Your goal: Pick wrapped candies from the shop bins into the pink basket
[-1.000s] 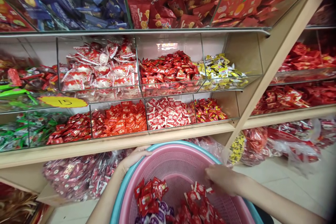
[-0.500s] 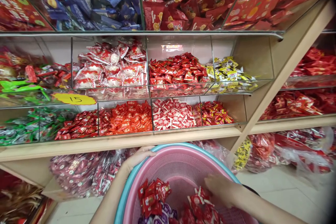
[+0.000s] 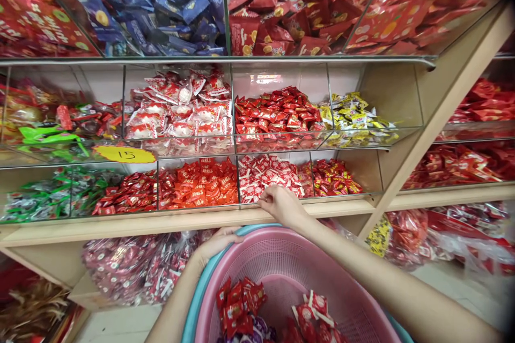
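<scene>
My left hand (image 3: 219, 242) is closed over the far left rim of a blue basket (image 3: 200, 284), its fingers at the top edge. Nested inside is a pink mesh basket (image 3: 277, 246). Red-wrapped candies (image 3: 236, 305), purple candies (image 3: 257, 329) and red-and-white candies (image 3: 311, 308) lie in it. My right hand (image 3: 281, 205) is at the front edge of a shelf bin of red-and-white wrapped candies (image 3: 267, 171). Its fingers are curled together; whatever they hold, if anything, is hidden.
Neighbouring bins hold orange-red candies (image 3: 201, 182) and red-and-yellow candies (image 3: 336, 178). A wooden ledge (image 3: 132, 225) runs below them. Clear dividers and a yellow "15" tag (image 3: 124, 154) sit above. Bags of candy (image 3: 116, 268) rest under the shelf.
My right hand has come up out of the pink basket and forward to the red-and-white candy bin. My left hand stays on the rim. The view has shifted slightly.
</scene>
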The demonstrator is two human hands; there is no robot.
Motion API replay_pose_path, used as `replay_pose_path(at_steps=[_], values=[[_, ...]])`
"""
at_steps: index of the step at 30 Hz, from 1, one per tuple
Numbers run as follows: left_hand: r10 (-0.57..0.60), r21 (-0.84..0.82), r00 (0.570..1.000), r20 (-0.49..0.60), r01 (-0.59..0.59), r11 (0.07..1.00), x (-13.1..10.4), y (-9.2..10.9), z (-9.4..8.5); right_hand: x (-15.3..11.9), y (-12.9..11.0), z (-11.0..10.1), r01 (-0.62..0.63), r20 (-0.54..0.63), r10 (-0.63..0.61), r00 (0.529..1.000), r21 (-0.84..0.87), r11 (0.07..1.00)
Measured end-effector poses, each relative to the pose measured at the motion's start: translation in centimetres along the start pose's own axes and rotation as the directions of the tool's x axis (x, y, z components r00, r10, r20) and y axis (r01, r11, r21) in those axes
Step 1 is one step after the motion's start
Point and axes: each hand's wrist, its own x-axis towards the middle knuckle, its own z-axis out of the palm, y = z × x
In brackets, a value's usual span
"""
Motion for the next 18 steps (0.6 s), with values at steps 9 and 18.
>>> replay_pose_path(at_steps=[9, 18], values=[[0.023, -0.019, 1.000, 0.001, -0.023, 1.000, 0.1, -0.6, -0.2, 3.4, -1.4, 2.8, -0.207, -0.021, 0.206, 0.978, -0.157, 0.966], [0.040, 0.060, 0.999, -0.007, -0.039, 0.997, 0.5, -1.1, -0.7, 3.7, -0.3, 3.8, -0.184, -0.065, 0.192, 0.979, 0.111, 0.977]])
